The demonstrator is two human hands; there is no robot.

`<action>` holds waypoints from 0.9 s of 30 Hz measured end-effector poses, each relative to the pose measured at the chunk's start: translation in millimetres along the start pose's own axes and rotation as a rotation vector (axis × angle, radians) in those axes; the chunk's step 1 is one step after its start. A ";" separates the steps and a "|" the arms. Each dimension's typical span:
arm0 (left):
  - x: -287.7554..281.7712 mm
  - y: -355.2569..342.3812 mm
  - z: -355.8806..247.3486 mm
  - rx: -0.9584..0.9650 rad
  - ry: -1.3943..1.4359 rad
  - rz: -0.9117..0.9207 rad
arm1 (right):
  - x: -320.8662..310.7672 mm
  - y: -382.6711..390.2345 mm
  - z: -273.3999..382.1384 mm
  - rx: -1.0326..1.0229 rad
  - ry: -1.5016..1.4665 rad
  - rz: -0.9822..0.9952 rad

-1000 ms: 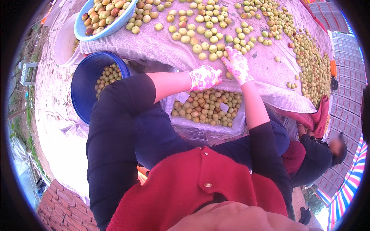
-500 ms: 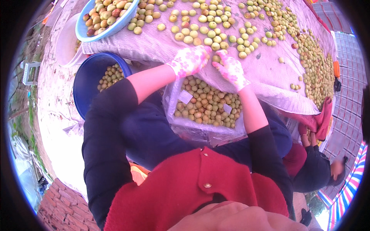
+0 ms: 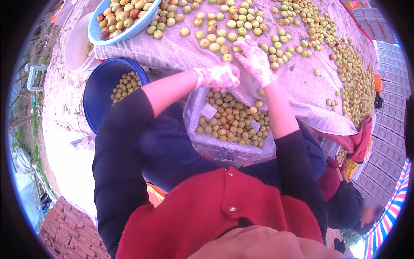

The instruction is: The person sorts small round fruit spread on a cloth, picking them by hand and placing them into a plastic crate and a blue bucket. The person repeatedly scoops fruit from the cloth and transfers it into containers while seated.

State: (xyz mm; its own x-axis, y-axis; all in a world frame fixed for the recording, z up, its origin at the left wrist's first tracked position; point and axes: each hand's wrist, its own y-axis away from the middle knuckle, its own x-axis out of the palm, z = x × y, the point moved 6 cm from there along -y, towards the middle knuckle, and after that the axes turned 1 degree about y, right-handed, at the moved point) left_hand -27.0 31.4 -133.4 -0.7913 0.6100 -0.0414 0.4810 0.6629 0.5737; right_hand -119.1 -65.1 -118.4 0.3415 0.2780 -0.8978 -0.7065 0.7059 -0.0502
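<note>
Left hand (image 3: pixel 221 76), gloved, white with pink flowers: fingers curled, above the far left rim of the crate; blurred, so whether it holds anything cannot be told.
Right hand (image 3: pixel 255 62), matching glove: fingers spread apart, reaching over the sheet, fingertips beside or touching a round fruit (image 3: pixel 236 48); no closed grip visible.
Loose fruit (image 3: pixel 241 24), green-yellow, jujube-like: scattered across the pale woven sheet (image 3: pixel 297 82), beyond both hands, massed toward the far right.
Crate (image 3: pixel 202 139), lined with clear plastic: near side, between the knees; holds a heap of similar fruit and two pale paper slips (image 3: pixel 209 111).
Blue bucket (image 3: pixel 92 101): left, tilted, part-filled with fruit.
Light-blue basin (image 3: pixel 129 40): far left, heaped with larger, redder fruit.
White bucket (image 3: pixel 74 54): left of the basin, some fruit inside.
Co-worker (image 3: pixel 345 203): near right, dark clothing, beside a red cloth (image 3: pixel 361 140).
Change: half a second ago the hands were near each other over the sheet's near edge; the left hand has since drawn back toward the crate, the right has gone farther out. Judged meaning: picking continues, the right hand's next piece being selected while the left is near the crate.
</note>
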 end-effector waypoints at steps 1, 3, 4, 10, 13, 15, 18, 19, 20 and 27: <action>-18.7 1.9 -3.3 0.053 -0.069 -0.105 | 2.7 -6.2 4.0 -0.059 0.114 -0.006; -57.0 9.7 -11.1 0.157 -0.409 -0.477 | 8.2 -14.1 0.3 0.003 0.214 0.145; -72.0 18.6 -17.8 0.209 -0.670 -0.741 | 8.8 -14.7 -1.2 0.035 0.255 0.228; -92.7 30.7 -1.8 0.170 -0.776 -0.827 | -0.7 -25.1 18.5 0.102 -0.031 0.067; -80.6 19.4 4.7 0.067 -0.797 -0.700 | 26.4 -29.5 32.6 0.078 0.194 0.303; -76.2 16.6 2.2 0.120 -0.786 -0.716 | 25.7 -32.1 31.4 0.098 0.142 0.312; -75.0 10.5 6.5 0.066 -0.855 -0.633 | 3.5 -29.4 12.6 0.192 -0.098 0.213; -74.9 10.9 5.3 0.084 -0.823 -0.667 | 0.8 -28.6 -1.9 0.366 -0.354 0.208; -75.4 11.1 6.2 0.076 -0.827 -0.653 | 2.2 -23.4 -13.3 0.542 -0.606 0.195; -81.5 21.6 1.8 0.103 -0.780 -0.567 | 35.6 -50.1 27.6 -0.042 0.141 0.137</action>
State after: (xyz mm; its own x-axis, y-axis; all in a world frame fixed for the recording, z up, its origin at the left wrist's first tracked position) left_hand 48.5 -3.2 -119.1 -0.4607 0.2794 -0.8424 0.1650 0.9596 0.2280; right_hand -54.4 -72.6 -135.7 0.1524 0.2731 -0.9498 -0.7665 0.6393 0.0609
